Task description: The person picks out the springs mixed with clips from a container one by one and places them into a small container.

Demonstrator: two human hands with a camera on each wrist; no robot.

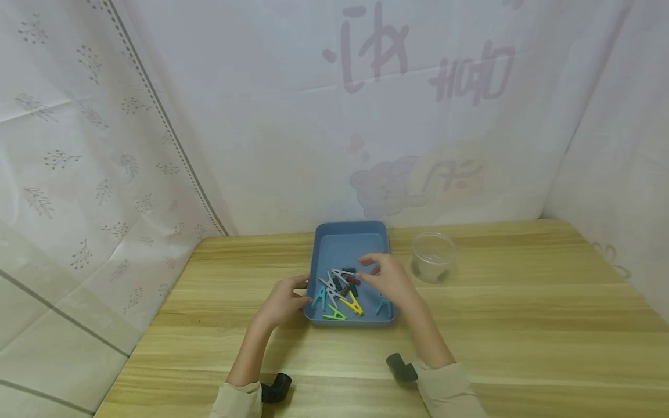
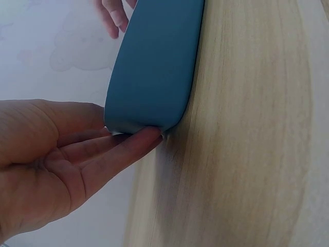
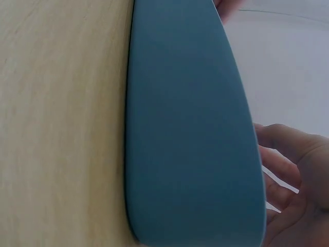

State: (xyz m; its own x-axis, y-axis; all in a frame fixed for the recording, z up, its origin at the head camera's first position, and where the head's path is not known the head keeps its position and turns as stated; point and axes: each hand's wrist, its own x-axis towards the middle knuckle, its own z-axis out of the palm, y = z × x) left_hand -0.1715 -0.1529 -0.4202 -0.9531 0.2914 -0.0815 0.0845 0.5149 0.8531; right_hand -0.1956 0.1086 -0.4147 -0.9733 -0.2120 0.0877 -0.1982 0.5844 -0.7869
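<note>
From my remote station I see the tabletop (image 1: 522, 313), bearing a blue tray (image 1: 350, 237) and, near its right side, a clear tub (image 1: 432, 267). My left hand (image 1: 282, 301) grips the tray's left edge; my right hand (image 1: 391, 280) hovers above it, fingers apart. Clothes pegs, 1 yellow peg (image 1: 355, 305) among them, lie inside the tray's near half.

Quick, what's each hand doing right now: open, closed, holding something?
Left hand: holding the blue tray by its edge.
Right hand: open above the tray, holding nothing visible.
</note>
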